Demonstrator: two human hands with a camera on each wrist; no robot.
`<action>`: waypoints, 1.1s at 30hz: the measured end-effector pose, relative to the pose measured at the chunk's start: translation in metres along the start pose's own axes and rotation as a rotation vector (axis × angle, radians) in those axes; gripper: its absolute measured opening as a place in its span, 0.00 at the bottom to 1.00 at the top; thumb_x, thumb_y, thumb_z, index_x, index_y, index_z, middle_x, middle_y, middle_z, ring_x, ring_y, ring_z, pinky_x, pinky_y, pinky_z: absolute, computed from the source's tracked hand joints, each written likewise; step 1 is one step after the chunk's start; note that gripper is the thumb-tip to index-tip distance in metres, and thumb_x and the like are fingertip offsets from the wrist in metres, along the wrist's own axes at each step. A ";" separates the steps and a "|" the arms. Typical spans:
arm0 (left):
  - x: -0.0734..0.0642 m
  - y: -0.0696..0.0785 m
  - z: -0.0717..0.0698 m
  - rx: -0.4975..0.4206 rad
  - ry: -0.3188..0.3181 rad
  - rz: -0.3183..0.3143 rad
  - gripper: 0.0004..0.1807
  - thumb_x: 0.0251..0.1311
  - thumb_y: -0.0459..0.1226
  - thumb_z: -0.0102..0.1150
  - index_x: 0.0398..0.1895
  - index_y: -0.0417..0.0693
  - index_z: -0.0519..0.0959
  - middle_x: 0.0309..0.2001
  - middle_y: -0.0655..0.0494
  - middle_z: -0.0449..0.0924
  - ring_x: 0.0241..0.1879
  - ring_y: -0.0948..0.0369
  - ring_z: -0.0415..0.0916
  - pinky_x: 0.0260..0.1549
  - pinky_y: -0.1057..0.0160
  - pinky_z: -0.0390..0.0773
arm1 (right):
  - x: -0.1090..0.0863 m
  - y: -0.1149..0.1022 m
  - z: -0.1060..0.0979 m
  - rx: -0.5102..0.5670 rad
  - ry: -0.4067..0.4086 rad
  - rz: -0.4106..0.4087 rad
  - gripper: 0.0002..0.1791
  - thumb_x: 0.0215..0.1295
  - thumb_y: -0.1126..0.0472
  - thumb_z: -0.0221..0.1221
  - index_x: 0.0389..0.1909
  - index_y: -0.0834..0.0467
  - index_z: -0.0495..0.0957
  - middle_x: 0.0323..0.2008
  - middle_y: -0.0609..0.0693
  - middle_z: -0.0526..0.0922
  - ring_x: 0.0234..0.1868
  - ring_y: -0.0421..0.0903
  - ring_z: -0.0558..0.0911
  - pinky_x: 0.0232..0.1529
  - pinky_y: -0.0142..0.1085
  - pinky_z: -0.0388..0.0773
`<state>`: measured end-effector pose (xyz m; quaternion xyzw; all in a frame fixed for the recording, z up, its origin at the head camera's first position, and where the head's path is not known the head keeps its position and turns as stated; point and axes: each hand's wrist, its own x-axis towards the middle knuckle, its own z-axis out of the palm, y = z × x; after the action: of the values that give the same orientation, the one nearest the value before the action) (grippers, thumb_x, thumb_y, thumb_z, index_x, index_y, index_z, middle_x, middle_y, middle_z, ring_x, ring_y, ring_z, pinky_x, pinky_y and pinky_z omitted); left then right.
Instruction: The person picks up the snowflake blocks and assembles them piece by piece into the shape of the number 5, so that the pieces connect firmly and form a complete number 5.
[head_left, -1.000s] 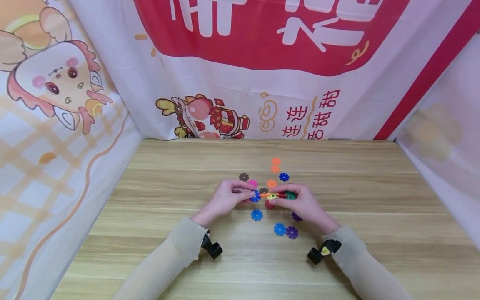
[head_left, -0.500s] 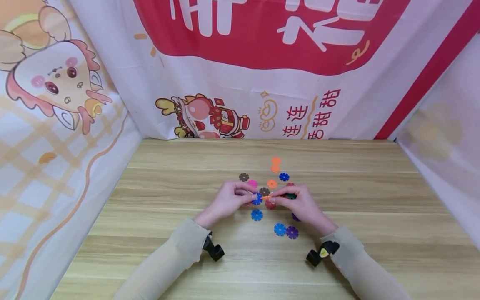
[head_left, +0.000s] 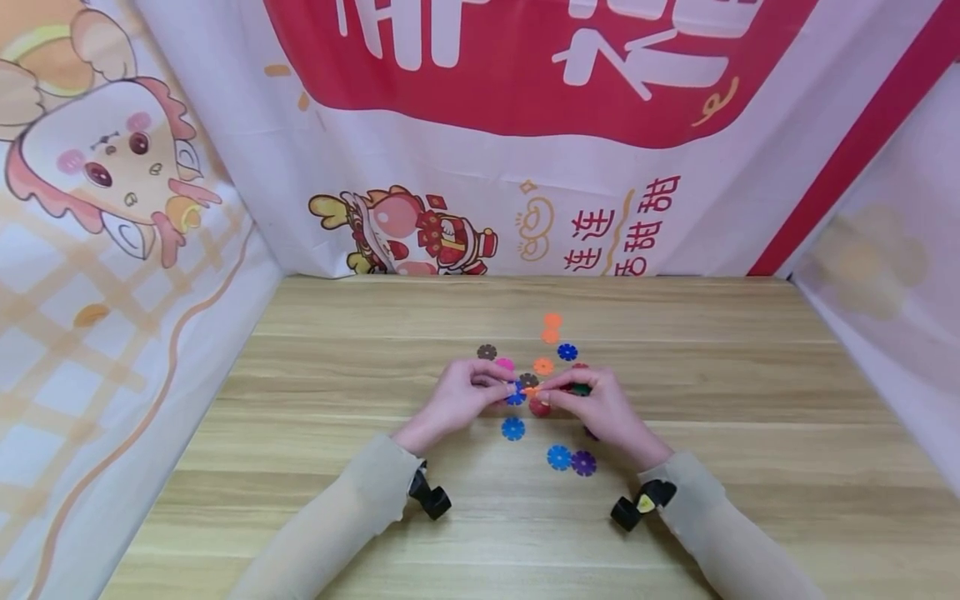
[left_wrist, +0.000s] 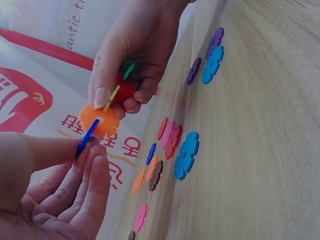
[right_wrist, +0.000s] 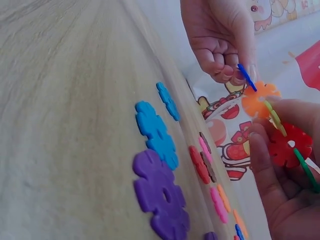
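Note:
My left hand [head_left: 457, 400] pinches a dark blue snowflake disc [left_wrist: 86, 140] between thumb and fingers. Opposite it, my right hand [head_left: 606, 408] grips a short chain of notched plastic discs near its yellow disc [right_wrist: 275, 119]. The chain runs from an orange disc [left_wrist: 95, 125] through the yellow one to a red disc [right_wrist: 292, 146] and a green disc [right_wrist: 305, 170], each set crosswise to its neighbour. The blue disc's edge meets the orange disc at a slot. In the head view, the fingers hide most of the chain, which is held above the tabletop.
Loose discs lie around the hands on the wooden table [head_left: 337, 333]: a light blue disc [head_left: 513, 429], another light blue disc [head_left: 558, 457] beside a purple disc [head_left: 583, 463], a brown disc [head_left: 487, 352] and several orange ones. A printed cloth [head_left: 450, 150] hangs behind the table.
The right hand's fingers have shifted along the chain, covering the yellow disc that showed a second ago. The left hand has moved slightly right with the blue disc. The loose discs stay put.

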<state>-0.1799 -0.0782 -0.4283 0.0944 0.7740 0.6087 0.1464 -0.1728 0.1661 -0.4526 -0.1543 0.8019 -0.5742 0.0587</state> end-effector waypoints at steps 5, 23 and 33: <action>0.000 -0.002 -0.003 0.000 -0.023 0.008 0.08 0.65 0.34 0.68 0.46 0.44 0.86 0.41 0.51 0.85 0.42 0.50 0.84 0.46 0.50 0.84 | 0.001 -0.003 -0.003 0.005 -0.030 0.027 0.09 0.64 0.51 0.71 0.42 0.50 0.89 0.45 0.47 0.86 0.49 0.50 0.81 0.49 0.46 0.81; 0.002 -0.007 -0.014 0.011 -0.081 0.070 0.18 0.69 0.41 0.66 0.58 0.45 0.83 0.50 0.55 0.86 0.47 0.52 0.84 0.50 0.53 0.82 | 0.004 -0.004 -0.004 0.009 -0.035 0.004 0.12 0.65 0.52 0.71 0.44 0.54 0.89 0.44 0.46 0.88 0.48 0.50 0.83 0.49 0.45 0.80; 0.015 -0.010 -0.037 0.133 0.064 0.089 0.19 0.66 0.39 0.68 0.57 0.41 0.83 0.51 0.49 0.85 0.48 0.57 0.81 0.48 0.56 0.81 | 0.002 -0.007 -0.009 0.010 -0.002 0.043 0.11 0.64 0.51 0.71 0.43 0.51 0.89 0.43 0.47 0.88 0.46 0.52 0.82 0.46 0.42 0.81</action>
<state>-0.2066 -0.1099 -0.4318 0.1190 0.8121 0.5645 0.0878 -0.1757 0.1715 -0.4434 -0.1372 0.8021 -0.5767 0.0727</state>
